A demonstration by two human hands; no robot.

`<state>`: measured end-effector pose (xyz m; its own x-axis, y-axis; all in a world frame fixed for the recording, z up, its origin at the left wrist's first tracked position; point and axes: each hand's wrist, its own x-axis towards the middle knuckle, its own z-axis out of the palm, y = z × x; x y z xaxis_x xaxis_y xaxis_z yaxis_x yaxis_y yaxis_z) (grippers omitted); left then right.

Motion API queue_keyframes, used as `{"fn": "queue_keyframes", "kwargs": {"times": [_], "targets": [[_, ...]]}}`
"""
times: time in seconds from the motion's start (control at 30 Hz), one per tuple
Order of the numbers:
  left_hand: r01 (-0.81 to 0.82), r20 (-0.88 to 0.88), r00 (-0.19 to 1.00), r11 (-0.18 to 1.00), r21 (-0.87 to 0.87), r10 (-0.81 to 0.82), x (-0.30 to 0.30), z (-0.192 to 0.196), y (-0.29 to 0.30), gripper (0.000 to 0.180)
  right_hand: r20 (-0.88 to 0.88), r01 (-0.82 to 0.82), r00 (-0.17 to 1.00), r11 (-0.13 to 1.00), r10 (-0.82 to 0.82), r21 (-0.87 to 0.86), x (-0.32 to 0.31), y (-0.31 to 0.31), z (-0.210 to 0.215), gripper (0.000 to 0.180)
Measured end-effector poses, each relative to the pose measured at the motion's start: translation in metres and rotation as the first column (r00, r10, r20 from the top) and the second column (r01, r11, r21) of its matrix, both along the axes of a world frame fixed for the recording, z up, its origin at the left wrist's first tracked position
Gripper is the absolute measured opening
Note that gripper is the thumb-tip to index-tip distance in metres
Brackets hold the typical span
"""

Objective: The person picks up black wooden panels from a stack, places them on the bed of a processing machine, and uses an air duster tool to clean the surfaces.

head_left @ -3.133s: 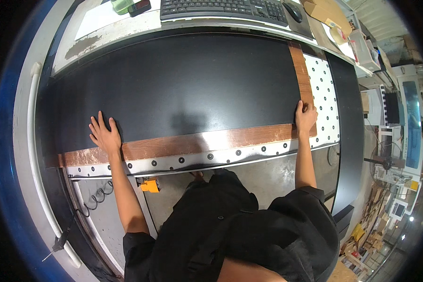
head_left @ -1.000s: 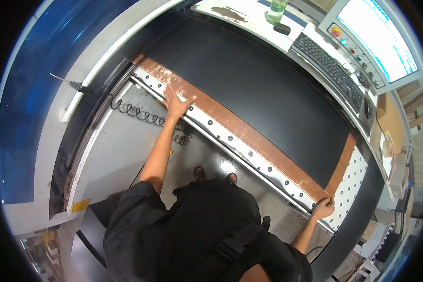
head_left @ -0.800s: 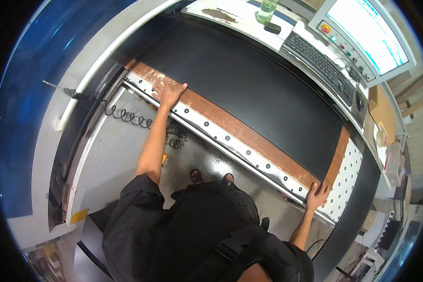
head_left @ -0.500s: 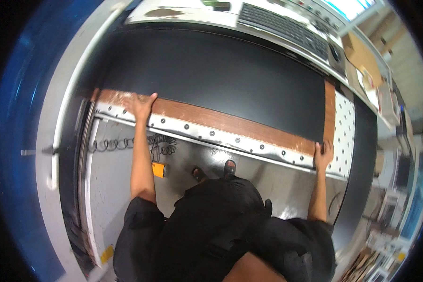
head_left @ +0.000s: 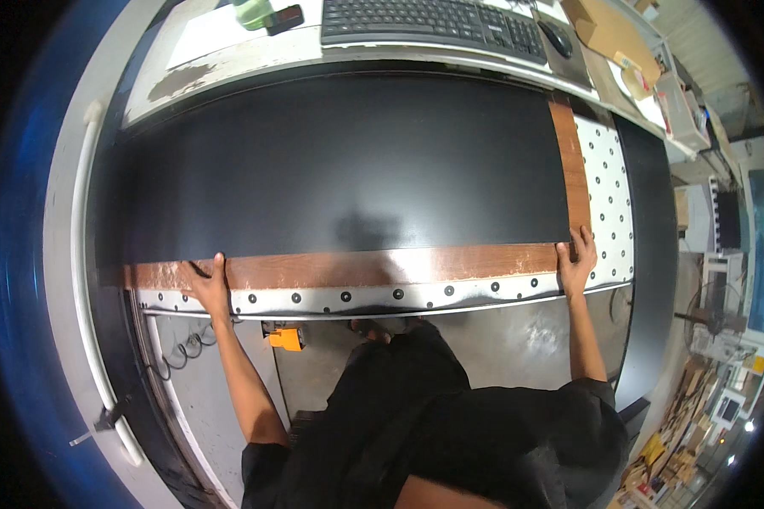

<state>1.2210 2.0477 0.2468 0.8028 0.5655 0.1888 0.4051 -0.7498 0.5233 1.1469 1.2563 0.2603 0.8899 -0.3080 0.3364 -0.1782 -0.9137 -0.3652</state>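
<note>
A large black panel (head_left: 339, 170) lies flat across the bench, with brown wood-grain strips (head_left: 339, 269) showing along its near and right sides. Under these is a white bed (head_left: 609, 195) dotted with round dark-centred fittings. Toward the left end of the near strip rests my left hand (head_left: 210, 287), its thumb and fingers spread and the thumb tip reaching the black panel's edge. My right hand (head_left: 577, 261) lies at the near right corner of the wood-grain strips, fingers stretched forward and thumb apart. Neither hand is wrapped round anything visible.
Beyond the panel, a ledge carries a black keyboard (head_left: 433, 30), a mouse (head_left: 555, 39) and a green object (head_left: 253, 13). A white rail (head_left: 85, 254) runs along the left. Below the bed are a coiled cable (head_left: 182, 352) and a yellow-orange box (head_left: 286, 338).
The view has turned, so the bench's near edge now looks level and lower in the picture. Both hands remain at about the same places on the wood-grain strips.
</note>
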Motion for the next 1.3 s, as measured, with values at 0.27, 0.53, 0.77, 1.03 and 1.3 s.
{"fn": "queue_keyframes", "kwargs": {"times": [0.27,0.53,0.77,1.03,1.3], "targets": [[-0.012,-0.036,0.999,1.0,-0.012,0.012,-0.002,0.002,0.0,0.117,-0.023,0.005,1.0,1.0,-0.006,-0.03,0.002,0.001,0.002,0.051],[0.013,-0.026,1.0,0.999,0.031,-0.012,-0.001,-0.009,0.007,0.119,0.049,0.009,0.999,0.998,-0.006,-0.057,0.004,-0.002,-0.006,0.051],[-0.008,-0.037,0.999,1.0,-0.012,0.008,0.005,0.001,-0.009,0.124,0.056,0.041,0.998,0.999,-0.04,-0.014,0.006,-0.004,-0.001,0.049],[-0.031,-0.08,0.996,0.999,-0.016,0.029,0.004,-0.001,-0.008,0.126,0.051,0.082,0.996,0.994,-0.078,-0.077,0.003,-0.003,-0.007,0.049],[0.066,-0.042,0.997,0.996,-0.051,-0.069,0.0,0.004,-0.004,0.121,0.056,0.108,0.993,0.993,-0.105,-0.054,0.001,0.01,0.004,0.049]]}}
